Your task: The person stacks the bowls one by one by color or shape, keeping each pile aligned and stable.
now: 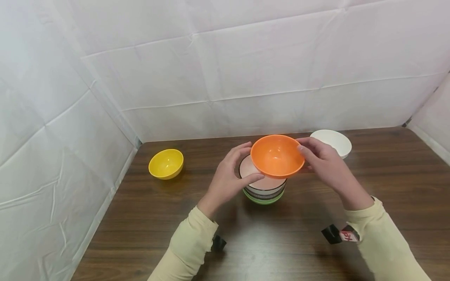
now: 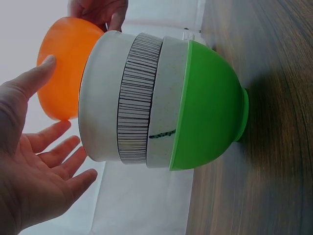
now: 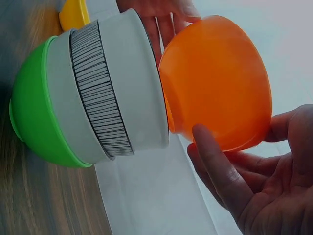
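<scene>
An orange bowl (image 1: 277, 156) is held over a stack of bowls in the middle of the table, its foot right by the top rim. My right hand (image 1: 325, 168) grips its right side, thumb at the rim and fingers around the outside. On the left side, my left hand (image 1: 228, 175) has its thumb against the bowl and its other fingers spread near the wall. A white bowl (image 2: 105, 98) with a dark rim tops the stack. Below come a black-striped band (image 2: 141, 98) and a pale layer (image 2: 168, 103), with a green bowl (image 2: 210, 107) at the bottom.
To the left on the dark wooden table (image 1: 140, 234) stands a yellow bowl (image 1: 166, 164). Behind my right hand is a white bowl (image 1: 332, 142), partly hidden. White sheeting (image 1: 246, 58) hangs along the back and sides. Black straps (image 1: 332, 234) show near my sleeves.
</scene>
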